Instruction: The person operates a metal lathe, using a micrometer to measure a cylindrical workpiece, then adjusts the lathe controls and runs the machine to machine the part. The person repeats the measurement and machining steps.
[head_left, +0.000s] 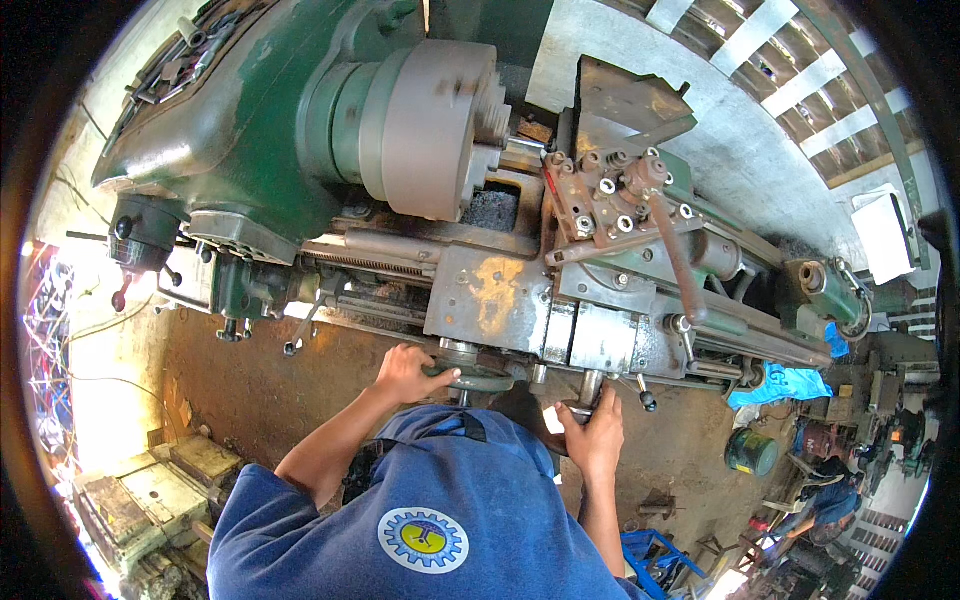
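Note:
A large green metal lathe fills the view. My left hand (405, 375) is closed round the rim of a carriage handwheel (485, 382) at the front of the machine. To its right, my right hand (595, 435) grips the cross-slide handle (578, 408), which is partly hidden behind the fingers. Between and above them lies the saddle (490, 290), worn to yellow in a patch. A bolted tool post (605, 205) with a long clamping lever (678, 262) sits on the slide. Left of it is the big grey chuck (415, 135); whether it holds a workpiece is hidden.
Hand tools (185, 60) lie on top of the headstock (230, 120). The tailstock (815, 290) stands at the right end of the bed. A blue cloth (785, 383), a green bucket (752, 452) and another person (832, 505) are to the right. Metal blocks (130, 505) stand lower left.

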